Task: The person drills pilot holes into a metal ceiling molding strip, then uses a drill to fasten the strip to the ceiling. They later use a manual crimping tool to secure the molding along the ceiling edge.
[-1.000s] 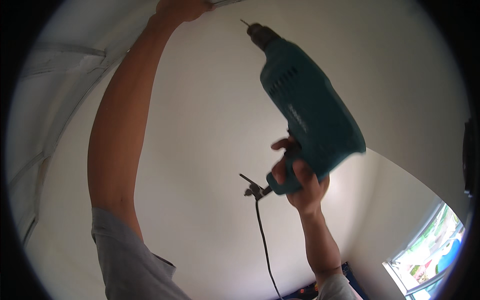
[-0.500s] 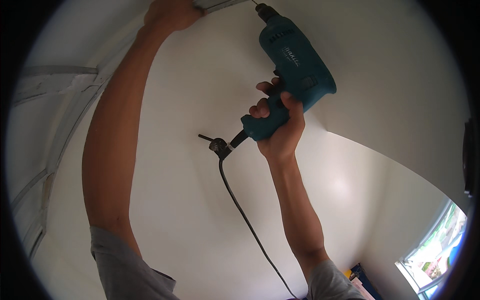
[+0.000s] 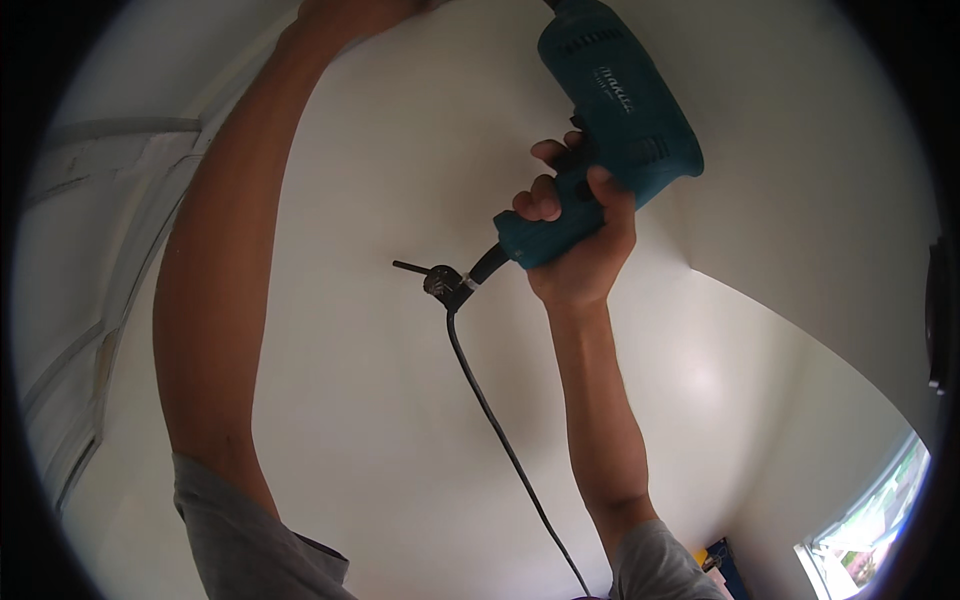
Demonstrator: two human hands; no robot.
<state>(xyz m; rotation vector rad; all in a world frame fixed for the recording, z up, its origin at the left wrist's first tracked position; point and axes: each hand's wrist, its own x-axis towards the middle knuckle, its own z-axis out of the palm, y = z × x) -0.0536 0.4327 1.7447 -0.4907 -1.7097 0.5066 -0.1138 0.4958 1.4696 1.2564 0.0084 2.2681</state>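
Observation:
My right hand (image 3: 585, 235) is closed round the handle of a teal power drill (image 3: 625, 120) at upper right, its body tilted upward and its front cut off by the top edge. A dark chuck key (image 3: 445, 285) is fastened to the black cord (image 3: 490, 420) just below the handle. My left hand (image 3: 360, 18) is raised to the top edge beside the grey framed panelling (image 3: 120, 135); its fingers are mostly out of frame, so I cannot tell what they hold.
A pale surface (image 3: 400, 450) fills the middle, with a curved edge running down the right side. A bright window (image 3: 865, 525) is at lower right. A dark object (image 3: 935, 310) sits at the right rim, and blue and yellow items (image 3: 725, 565) show at the bottom right.
Over the last second the drill and my right hand rose until the drill's front left the frame. In the last half second they shifted right. My left hand stays high at the top.

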